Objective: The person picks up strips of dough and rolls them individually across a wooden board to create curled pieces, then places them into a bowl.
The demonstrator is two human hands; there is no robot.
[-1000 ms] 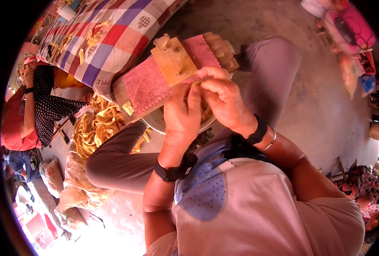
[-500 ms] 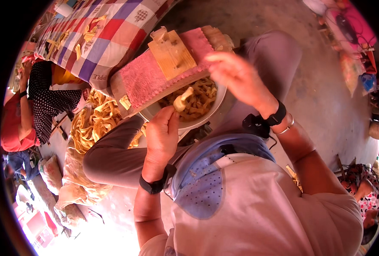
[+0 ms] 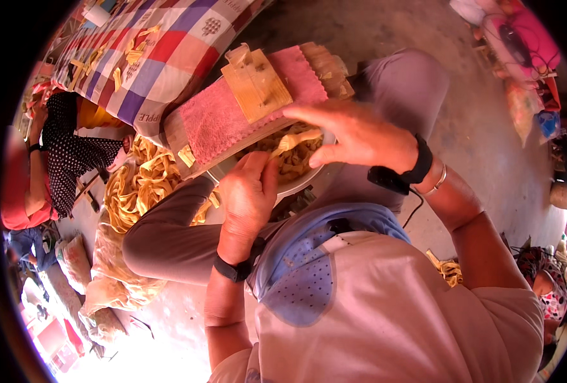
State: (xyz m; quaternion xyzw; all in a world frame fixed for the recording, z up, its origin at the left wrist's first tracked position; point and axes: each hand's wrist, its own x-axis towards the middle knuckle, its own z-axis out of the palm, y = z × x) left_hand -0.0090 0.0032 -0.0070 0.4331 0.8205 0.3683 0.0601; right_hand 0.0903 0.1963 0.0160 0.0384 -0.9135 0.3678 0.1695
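Observation:
A pale yellow, ribbon-like strip [image 3: 294, 140] sticks out from my left hand [image 3: 250, 195], whose thumb and fingers are pinched on its near end. My right hand [image 3: 366, 137] hovers to the right of the strip with fingers stretched and thumb apart, nothing seen in it. Below both hands is a pale basin [image 3: 291, 189] between my knees, holding a heap of tangled yellow-brown strips [image 3: 296, 166]. Across the basin's far side lies a board covered with a pink cloth [image 3: 206, 127], and a small wooden block [image 3: 256, 89] with a clear piece at its far end rests on it.
To the left, more yellow strips [image 3: 141, 182] are piled over a sack [image 3: 120, 274]. A table with a checked cloth [image 3: 162, 70] stands at far left, bearing loose strips. Another person's dotted trousers [image 3: 72, 147] show beside it. A pink-covered surface [image 3: 523, 38] is at far right.
My right hand has moved nearer and lower beside the strip, its fingers now spread. My left hand has shifted slightly right, and the strip now points away to the right.

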